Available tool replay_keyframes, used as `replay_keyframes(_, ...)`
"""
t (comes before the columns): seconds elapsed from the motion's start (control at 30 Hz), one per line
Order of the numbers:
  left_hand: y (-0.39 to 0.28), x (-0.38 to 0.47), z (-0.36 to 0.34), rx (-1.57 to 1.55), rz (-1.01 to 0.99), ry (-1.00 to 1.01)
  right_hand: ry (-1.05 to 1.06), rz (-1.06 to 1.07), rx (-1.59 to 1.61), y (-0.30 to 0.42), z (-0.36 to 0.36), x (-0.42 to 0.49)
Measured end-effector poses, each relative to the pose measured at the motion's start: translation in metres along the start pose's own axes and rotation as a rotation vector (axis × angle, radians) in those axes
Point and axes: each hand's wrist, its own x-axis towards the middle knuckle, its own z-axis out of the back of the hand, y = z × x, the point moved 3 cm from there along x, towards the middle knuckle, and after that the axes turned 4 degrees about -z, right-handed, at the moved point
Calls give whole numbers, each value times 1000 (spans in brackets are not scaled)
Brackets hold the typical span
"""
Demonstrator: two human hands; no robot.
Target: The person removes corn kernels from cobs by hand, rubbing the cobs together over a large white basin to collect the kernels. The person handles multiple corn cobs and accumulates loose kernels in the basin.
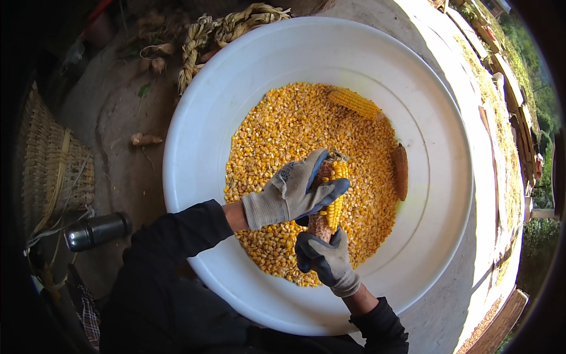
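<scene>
Both my hands wear grey knit gloves with dark blue coated palms. My left hand (pixel 294 188) grips the upper part of a partly shelled corn cob (pixel 337 199), its thumb lying across the kernels. Around the cob's lower end my right hand (pixel 325 261) is closed. Yellow kernels remain along one side of this cob, while bare reddish-brown core shows on the other. Below it, loose corn kernels (pixel 283 128) cover the bottom of a large white plastic tub (pixel 199 137). A full ear of corn (pixel 355 102) lies on the kernels at the far side. A bare cob (pixel 400 172) rests against the right wall.
Braided dry husks (pixel 194 48) touch the tub's far left outside. Left on the floor are a root (pixel 146 140), a woven basket (pixel 57 163) and a dark metal flask (pixel 98 231). A wooden beam (pixel 495 323) lies at the lower right, near a sunlit strip of ground.
</scene>
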Motion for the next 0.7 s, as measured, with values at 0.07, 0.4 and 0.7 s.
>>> replay_keyframes(0.07,8,1,1,16,-54,-70,111,19,24,-11,3,-2)
replay_keyframes(0.4,-17,6,0,-131,84,96,-19,-55,80,1,0,1)
replay_keyframes(0.7,4,6,-1,-190,13,-28,-15,-73,176,0,-2,-1)
